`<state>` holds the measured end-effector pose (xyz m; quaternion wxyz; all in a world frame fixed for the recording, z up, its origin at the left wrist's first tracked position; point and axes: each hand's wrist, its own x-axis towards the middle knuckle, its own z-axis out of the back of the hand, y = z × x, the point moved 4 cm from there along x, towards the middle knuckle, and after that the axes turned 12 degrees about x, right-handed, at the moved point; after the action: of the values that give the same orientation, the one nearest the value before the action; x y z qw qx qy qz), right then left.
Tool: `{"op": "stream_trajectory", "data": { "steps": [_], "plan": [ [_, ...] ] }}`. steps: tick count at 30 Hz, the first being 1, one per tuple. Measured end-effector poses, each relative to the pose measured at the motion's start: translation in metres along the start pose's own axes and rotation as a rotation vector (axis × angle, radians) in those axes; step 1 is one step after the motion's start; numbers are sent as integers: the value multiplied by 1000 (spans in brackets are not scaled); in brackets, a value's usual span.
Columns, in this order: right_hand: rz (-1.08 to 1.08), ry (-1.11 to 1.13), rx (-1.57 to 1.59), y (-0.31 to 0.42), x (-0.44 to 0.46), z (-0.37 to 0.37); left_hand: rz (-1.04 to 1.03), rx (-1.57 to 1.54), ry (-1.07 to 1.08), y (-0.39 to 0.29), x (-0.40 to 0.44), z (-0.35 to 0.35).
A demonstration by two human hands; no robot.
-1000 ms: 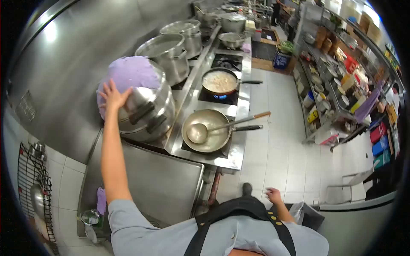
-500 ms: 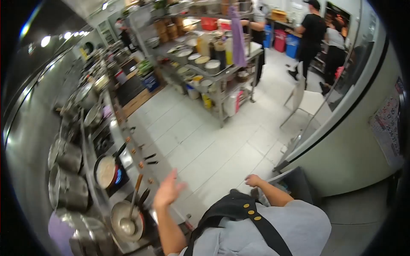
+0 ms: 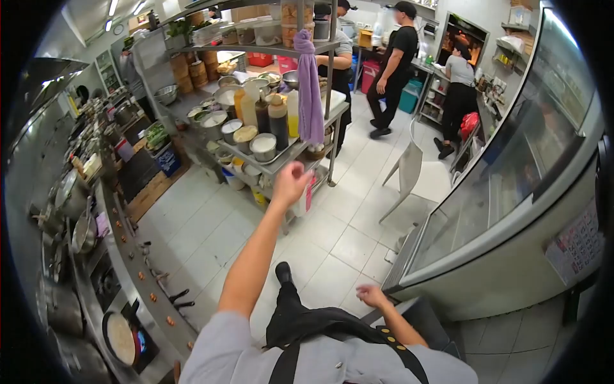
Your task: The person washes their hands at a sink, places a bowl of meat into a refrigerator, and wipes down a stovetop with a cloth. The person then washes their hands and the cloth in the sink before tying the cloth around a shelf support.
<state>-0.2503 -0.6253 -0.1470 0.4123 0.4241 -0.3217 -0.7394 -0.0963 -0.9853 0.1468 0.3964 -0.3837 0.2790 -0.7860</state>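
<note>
My left hand [image 3: 291, 185] is stretched forward in front of the metal shelf unit [image 3: 300, 152], its fingers loosely bent and apart, holding nothing. Behind it on the shelf stand squeeze bottles [image 3: 277, 121] with dark sauce and several metal containers [image 3: 263, 147]. A purple towel [image 3: 311, 96] hangs from the shelf post, just beyond that hand. Lower right, my right hand [image 3: 372, 296] hovers over the floor near my waist, fingers half curled and empty. A dark grey bin [image 3: 427, 326] is close to my right forearm.
Along the left runs a stove counter with a pan [image 3: 121, 338] of pale liquid over a blue flame. A white chair [image 3: 419, 169] stands before the glass-fronted cabinet [image 3: 486, 211]. Several people work at the back, one in black [image 3: 398, 54]. White floor tiles [image 3: 192, 214] separate stove and shelf.
The view has turned left to right, and the shelf is nearer. My left hand has swung from beside the stove to in front of the shelf. My right hand stays low.
</note>
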Motion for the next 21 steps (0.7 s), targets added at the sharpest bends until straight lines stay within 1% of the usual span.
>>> {"op": "stream_trajectory", "data": {
  "steps": [1,3,5,6,7,9,10,11,12,13,14,15,16,17,18,19,20,21],
  "plan": [
    [-38,-34,-39,-10,-2,-2,44,43,-18,2,41,-9],
    [-216,-74,-23,-47,-3,-4,-61,98,-224,19,127,-32],
    [-263,-274,-14,-65,-17,1,-58,68,-343,22,210,-43],
    [-321,-349,170,-99,-24,-2,-140,78,-499,27,252,-50],
    [-383,-415,354,-124,-28,-4,-87,74,-483,23,282,-51],
    [-515,-565,470,-64,-43,3,24,68,-438,5,328,-60],
    [-516,-601,566,-57,-44,3,27,201,-427,2,347,-80],
    [-518,-636,666,-53,-47,-2,37,70,-186,-7,361,-96],
    [-515,-672,767,-33,-45,-4,-8,-35,-189,-19,363,-113],
    [-472,-679,674,-11,-28,-3,-59,-136,-192,-26,362,-123],
    [-439,-684,578,49,-3,7,-147,-148,-316,5,367,-154],
    [-436,-676,460,88,-4,13,-31,-165,-127,21,370,-145],
    [-468,-639,515,82,28,26,-41,-159,-143,25,375,-145],
    [-1,-683,26,84,79,64,-64,-132,-167,31,383,-139],
    [-177,-646,-110,149,127,106,-73,-94,-172,41,371,-140],
    [-26,-750,126,204,179,140,-94,-65,-179,37,363,-141],
    [209,-811,86,292,219,171,-132,-49,-195,25,363,-142],
    [454,-867,103,369,255,194,-153,-170,-232,20,361,-140]
  ]
}}
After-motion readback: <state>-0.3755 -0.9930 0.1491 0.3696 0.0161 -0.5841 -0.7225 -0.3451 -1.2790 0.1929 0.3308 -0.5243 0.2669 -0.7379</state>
